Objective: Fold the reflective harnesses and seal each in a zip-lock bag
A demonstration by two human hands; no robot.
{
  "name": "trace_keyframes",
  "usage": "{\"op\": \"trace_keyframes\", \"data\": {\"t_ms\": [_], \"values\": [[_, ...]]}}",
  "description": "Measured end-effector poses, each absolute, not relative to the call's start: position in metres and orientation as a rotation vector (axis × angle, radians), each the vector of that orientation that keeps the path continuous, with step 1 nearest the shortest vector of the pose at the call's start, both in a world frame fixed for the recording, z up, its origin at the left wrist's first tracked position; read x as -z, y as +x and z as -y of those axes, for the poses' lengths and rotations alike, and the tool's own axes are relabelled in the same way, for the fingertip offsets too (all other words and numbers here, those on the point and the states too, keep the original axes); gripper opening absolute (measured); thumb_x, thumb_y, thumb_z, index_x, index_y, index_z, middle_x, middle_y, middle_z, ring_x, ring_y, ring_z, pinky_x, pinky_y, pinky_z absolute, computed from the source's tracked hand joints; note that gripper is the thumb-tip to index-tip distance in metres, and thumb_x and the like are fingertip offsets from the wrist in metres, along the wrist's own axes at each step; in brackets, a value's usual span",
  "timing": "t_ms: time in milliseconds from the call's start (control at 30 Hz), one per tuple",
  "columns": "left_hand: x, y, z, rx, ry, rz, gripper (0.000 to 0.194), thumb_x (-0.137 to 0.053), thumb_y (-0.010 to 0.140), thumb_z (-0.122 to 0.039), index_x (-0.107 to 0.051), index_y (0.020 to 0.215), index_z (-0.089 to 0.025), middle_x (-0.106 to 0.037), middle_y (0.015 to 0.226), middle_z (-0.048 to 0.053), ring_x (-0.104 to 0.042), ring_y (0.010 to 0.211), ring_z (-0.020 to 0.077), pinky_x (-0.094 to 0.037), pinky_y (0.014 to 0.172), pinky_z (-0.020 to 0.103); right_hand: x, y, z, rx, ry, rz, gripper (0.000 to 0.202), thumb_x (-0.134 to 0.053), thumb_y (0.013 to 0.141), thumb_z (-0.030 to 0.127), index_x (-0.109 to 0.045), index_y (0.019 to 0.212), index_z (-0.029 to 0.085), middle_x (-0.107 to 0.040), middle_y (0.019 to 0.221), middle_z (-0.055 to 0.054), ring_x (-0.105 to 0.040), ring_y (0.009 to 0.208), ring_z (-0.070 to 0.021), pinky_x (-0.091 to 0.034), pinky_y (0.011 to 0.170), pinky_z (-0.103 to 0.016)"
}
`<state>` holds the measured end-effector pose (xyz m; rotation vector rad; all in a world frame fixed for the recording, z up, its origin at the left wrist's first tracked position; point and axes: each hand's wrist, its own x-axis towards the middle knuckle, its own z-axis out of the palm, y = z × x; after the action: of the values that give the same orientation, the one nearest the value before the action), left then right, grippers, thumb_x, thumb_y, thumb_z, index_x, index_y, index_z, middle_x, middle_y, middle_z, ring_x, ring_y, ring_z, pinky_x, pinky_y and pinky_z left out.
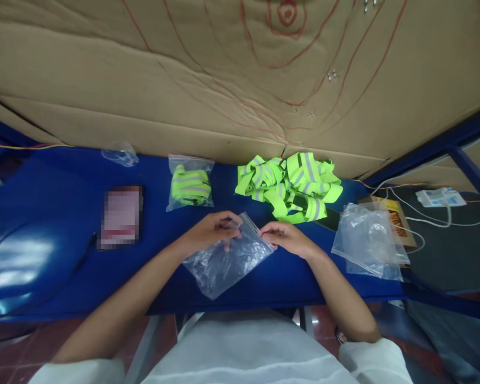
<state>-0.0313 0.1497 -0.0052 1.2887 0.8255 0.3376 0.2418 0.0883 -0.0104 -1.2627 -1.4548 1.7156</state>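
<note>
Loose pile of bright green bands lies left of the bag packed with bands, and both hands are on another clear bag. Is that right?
Not quite: the head view shows the loose pile of bands lying right of the packed bag, not left. The left hand and right hand are indeed on another clear bag.

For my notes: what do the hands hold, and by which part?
A clear bag: right hand pinching its zip edge, left hand on it near there.
</note>
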Motion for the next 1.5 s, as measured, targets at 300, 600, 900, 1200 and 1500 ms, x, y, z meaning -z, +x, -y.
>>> {"op": "trace_keyframes", "data": {"t_ms": [300,600,900,1200,1500], "values": [[-0.027,-0.056,-0.13,-0.327,2.295,-1.452,0.051,-0.051,0.099,-0.029,-0.051,0.15,-0.028,-0.069,0.135,0.01,-0.069,0.117,0.035,-0.052,0.093,0.045,-0.018,0.238,-0.07,-0.586,-1.468,1.712,0.016,-0.058,0.101,0.03,-0.072,0.104,0.023,-0.073,0.096,-0.005,-0.069,0.087,-0.0177,-0.055,0.081,-0.031],[-0.034,-0.021,-0.031,-0.334,2.528,-1.283,0.046,-0.047,0.103,-0.028,-0.053,0.148,-0.03,-0.064,0.142,0.011,-0.065,0.122,0.035,-0.049,0.102,0.053,-0.045,0.227,-0.161,0.052,-1.828,2.245,0.061,-0.064,0.095,0.023,-0.045,0.153,0.019,-0.046,0.156,-0.019,-0.043,0.142,-0.0419,-0.036,0.113,-0.064],[0.002,-0.058,-0.056,-0.14,2.477,-1.335,0.035,-0.04,0.105,-0.029,-0.065,0.13,-0.027,-0.058,0.145,0.009,-0.053,0.137,0.0305,-0.039,0.118,0.056,-0.035,0.207,-0.22,0.023,-2.113,2.207,0.08,-0.061,0.086,0.004,-0.032,0.159,0.019,-0.043,0.158,-0.022,-0.049,0.138,-0.0388,-0.033,0.114,-0.06],[-0.071,-0.052,-0.134,-0.025,2.602,-1.136,0.041,-0.033,0.107,-0.038,-0.058,0.134,-0.019,-0.065,0.131,0.012,-0.065,0.117,0.029,-0.049,0.104,0.046,-0.043,0.22,-0.205,-0.252,-2.082,2.272,0.083,-0.067,0.091,0.046,-0.031,0.157,0.01,-0.06,0.141,-0.027,-0.052,0.134,-0.0438,-0.03,0.11,-0.061],[-0.082,0.03,-0.188,0.004,2.658,-1.319,0.063,-0.064,0.095,-0.031,-0.041,0.152,-0.018,-0.049,0.146,0.023,-0.054,0.132,0.0415,-0.05,0.102,0.056,-0.042,0.23,-0.202,-0.627,-1.948,2.356,0.102,-0.081,0.075,0.038,-0.025,0.159,0.02,-0.053,0.15,-0.024,-0.051,0.137,-0.0456,-0.038,0.109,-0.059]]}}
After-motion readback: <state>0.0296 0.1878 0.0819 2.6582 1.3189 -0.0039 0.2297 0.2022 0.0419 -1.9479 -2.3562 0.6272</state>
